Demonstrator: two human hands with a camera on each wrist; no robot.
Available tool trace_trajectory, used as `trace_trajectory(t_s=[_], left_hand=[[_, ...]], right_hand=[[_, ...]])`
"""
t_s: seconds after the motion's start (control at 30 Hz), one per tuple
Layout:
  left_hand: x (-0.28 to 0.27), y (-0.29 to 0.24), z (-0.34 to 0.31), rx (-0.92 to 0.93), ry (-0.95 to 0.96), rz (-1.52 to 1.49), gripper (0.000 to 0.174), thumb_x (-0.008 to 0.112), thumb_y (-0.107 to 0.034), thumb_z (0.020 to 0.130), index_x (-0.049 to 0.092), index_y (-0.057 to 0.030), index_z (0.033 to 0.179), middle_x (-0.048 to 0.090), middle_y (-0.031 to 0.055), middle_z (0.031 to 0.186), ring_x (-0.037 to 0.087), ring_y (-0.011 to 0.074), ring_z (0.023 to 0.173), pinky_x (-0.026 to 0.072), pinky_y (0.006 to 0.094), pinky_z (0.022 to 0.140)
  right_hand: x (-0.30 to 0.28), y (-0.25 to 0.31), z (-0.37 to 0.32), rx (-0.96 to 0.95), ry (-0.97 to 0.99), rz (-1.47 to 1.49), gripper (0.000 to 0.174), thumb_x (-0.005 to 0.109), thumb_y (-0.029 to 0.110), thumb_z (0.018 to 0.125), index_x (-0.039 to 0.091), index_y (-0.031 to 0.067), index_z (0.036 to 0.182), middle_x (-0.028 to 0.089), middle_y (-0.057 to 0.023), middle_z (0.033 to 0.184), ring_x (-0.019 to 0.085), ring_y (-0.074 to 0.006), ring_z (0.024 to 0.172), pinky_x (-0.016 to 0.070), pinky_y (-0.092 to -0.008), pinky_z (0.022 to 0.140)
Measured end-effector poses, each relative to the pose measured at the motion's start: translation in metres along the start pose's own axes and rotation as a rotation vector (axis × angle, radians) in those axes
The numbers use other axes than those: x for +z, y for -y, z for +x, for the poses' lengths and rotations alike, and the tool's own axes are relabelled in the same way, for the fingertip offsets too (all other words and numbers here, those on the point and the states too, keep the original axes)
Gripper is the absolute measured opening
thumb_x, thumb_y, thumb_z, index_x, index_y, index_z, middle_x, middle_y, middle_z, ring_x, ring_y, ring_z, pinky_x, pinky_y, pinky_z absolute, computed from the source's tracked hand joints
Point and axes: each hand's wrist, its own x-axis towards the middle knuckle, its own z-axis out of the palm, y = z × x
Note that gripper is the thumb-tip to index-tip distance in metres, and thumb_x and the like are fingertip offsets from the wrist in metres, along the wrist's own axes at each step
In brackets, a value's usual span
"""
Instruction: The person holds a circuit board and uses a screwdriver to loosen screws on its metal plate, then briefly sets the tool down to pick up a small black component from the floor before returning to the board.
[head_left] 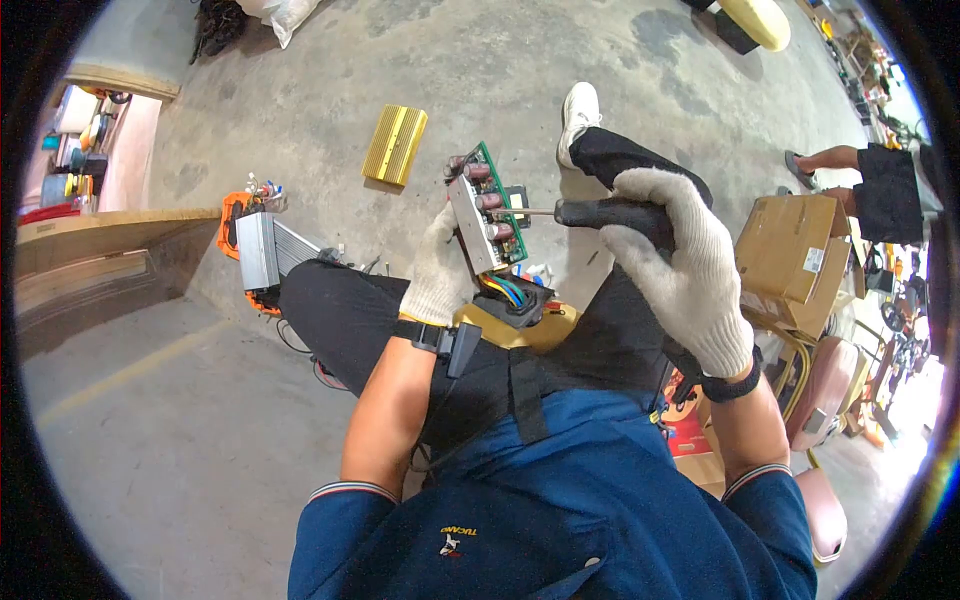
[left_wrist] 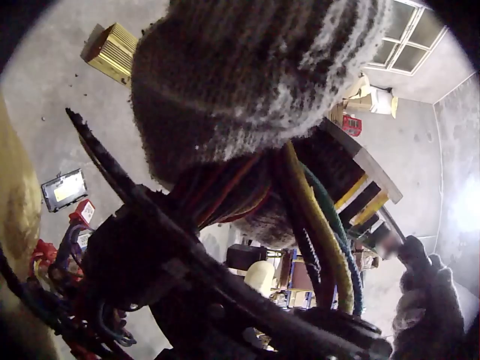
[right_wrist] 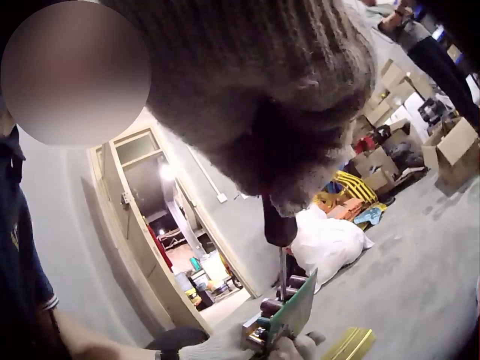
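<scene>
In the head view, my gloved left hand (head_left: 436, 268) grips a circuit board assembly (head_left: 477, 228), a green board with a flat silver metal plate and several brownish cylindrical capacitors. It is held up above the lap. My gloved right hand (head_left: 695, 270) holds a screwdriver (head_left: 590, 213) by its dark handle, shaft pointing left onto the board among the capacitors. The right wrist view shows the screwdriver (right_wrist: 280, 231) upright over the capacitors beside the green board (right_wrist: 298, 306). Coloured wires (left_wrist: 319, 217) hang from the assembly below the left glove; its fingertips are partly hidden behind the board.
A gold ribbed metal case (head_left: 395, 146) lies on the concrete floor ahead. A silver finned unit with orange ends (head_left: 262, 250) stands left of the knee. Cardboard boxes (head_left: 790, 245) are at the right, with another person's leg (head_left: 835, 160) beyond.
</scene>
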Motion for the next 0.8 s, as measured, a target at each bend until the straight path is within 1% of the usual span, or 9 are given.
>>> trace_trajectory(t_s=[0.07, 0.1, 0.13, 0.2, 0.4, 0.47, 0.53, 0.7, 0.8], left_hand=[[-0.009, 0.003, 0.005, -0.046, -0.028, -0.056, 0.042, 0.061, -0.033, 0.104, 0.057, -0.0098, 0.138, 0.062, 0.0039, 0.111, 0.065, 0.0184, 0.092, 0.0613, 0.042, 0.076], [-0.008, 0.003, 0.005, -0.048, -0.027, -0.055, 0.042, 0.061, -0.033, 0.104, 0.057, -0.0098, 0.138, 0.062, 0.0039, 0.111, 0.065, 0.0184, 0.092, 0.0613, 0.042, 0.076], [-0.008, 0.004, 0.003, -0.036, -0.04, -0.015, 0.042, 0.061, -0.034, 0.104, 0.057, -0.0084, 0.136, 0.062, 0.0038, 0.11, 0.064, 0.0183, 0.091, 0.0619, 0.043, 0.076], [-0.007, 0.004, 0.003, -0.023, -0.051, 0.026, 0.042, 0.061, -0.035, 0.104, 0.058, -0.0071, 0.134, 0.062, 0.0038, 0.109, 0.064, 0.0183, 0.09, 0.0625, 0.0439, 0.077], [-0.01, 0.006, 0.003, 0.002, -0.006, 0.029, 0.039, 0.061, -0.033, 0.104, 0.058, -0.009, 0.135, 0.06, 0.0028, 0.114, 0.064, 0.0176, 0.094, 0.0638, 0.047, 0.075], [-0.012, 0.006, 0.003, -0.027, 0.067, -0.048, 0.035, 0.059, -0.028, 0.104, 0.059, -0.0102, 0.134, 0.06, 0.0022, 0.118, 0.063, 0.0175, 0.095, 0.0631, 0.0448, 0.078], [-0.018, 0.008, 0.005, -0.023, 0.061, -0.024, 0.033, 0.059, -0.026, 0.104, 0.059, -0.0102, 0.134, 0.06, 0.0022, 0.117, 0.063, 0.0175, 0.096, 0.0623, 0.0436, 0.081], [-0.017, 0.006, 0.003, -0.067, -0.003, 0.028, 0.033, 0.06, -0.025, 0.104, 0.059, -0.0098, 0.133, 0.06, 0.0032, 0.116, 0.063, 0.0177, 0.097, 0.0589, 0.0404, 0.089], [-0.017, 0.005, 0.004, -0.076, -0.032, 0.112, 0.033, 0.063, -0.025, 0.102, 0.06, -0.0097, 0.132, 0.061, 0.0041, 0.115, 0.063, 0.0182, 0.098, 0.0588, 0.0407, 0.088]], right_hand=[[0.002, -0.003, 0.003, 0.175, -0.038, 0.097, 0.038, 0.079, 0.007, 0.088, 0.064, 0.0021, 0.123, 0.071, -0.0172, 0.111, 0.073, -0.0287, 0.101, 0.0556, -0.0366, 0.089], [0.001, -0.005, 0.004, 0.189, -0.034, 0.071, 0.038, 0.076, 0.006, 0.091, 0.063, 0.0003, 0.125, 0.07, -0.0093, 0.109, 0.068, -0.0131, 0.088, 0.0576, -0.0301, 0.076], [0.002, -0.004, 0.006, 0.191, -0.034, 0.071, 0.038, 0.076, 0.006, 0.091, 0.063, 0.0003, 0.125, 0.07, -0.0093, 0.109, 0.068, -0.0131, 0.088, 0.0576, -0.0301, 0.076], [0.003, 0.003, 0.011, 0.342, -0.053, 0.188, 0.042, 0.082, 0.012, 0.086, 0.063, 0.0003, 0.122, 0.073, -0.0167, 0.108, 0.074, -0.0261, 0.098, 0.0569, -0.0355, 0.086], [0.007, 0.003, 0.009, -0.008, -0.087, -0.039, 0.043, 0.085, 0.013, 0.084, 0.065, 0.0007, 0.12, 0.072, -0.0169, 0.104, 0.074, -0.0302, 0.094, 0.0575, -0.0366, 0.083], [0.007, 0.005, 0.007, -0.009, -0.052, 0.016, 0.039, 0.083, 0.009, 0.084, 0.066, 0.0029, 0.119, 0.071, -0.0163, 0.107, 0.072, -0.0328, 0.098, 0.0573, -0.0386, 0.085], [0.005, 0.002, 0.009, -0.287, 0.015, -0.021, 0.037, 0.081, 0.004, 0.083, 0.067, 0.0052, 0.118, 0.069, -0.0152, 0.113, 0.069, -0.0333, 0.104, 0.0568, -0.0404, 0.087], [0.002, 0.007, 0.001, -0.291, 0.09, -0.053, 0.041, 0.077, -0.006, 0.073, 0.072, 0.0104, 0.111, 0.067, -0.0151, 0.123, 0.066, -0.0374, 0.112, 0.0561, -0.0424, 0.095], [0.002, 0.005, -0.002, -0.37, 0.077, -0.099, 0.043, 0.079, -0.009, 0.073, 0.069, 0.0091, 0.111, 0.066, -0.0171, 0.125, 0.068, -0.0397, 0.111, 0.0574, -0.0452, 0.09]])
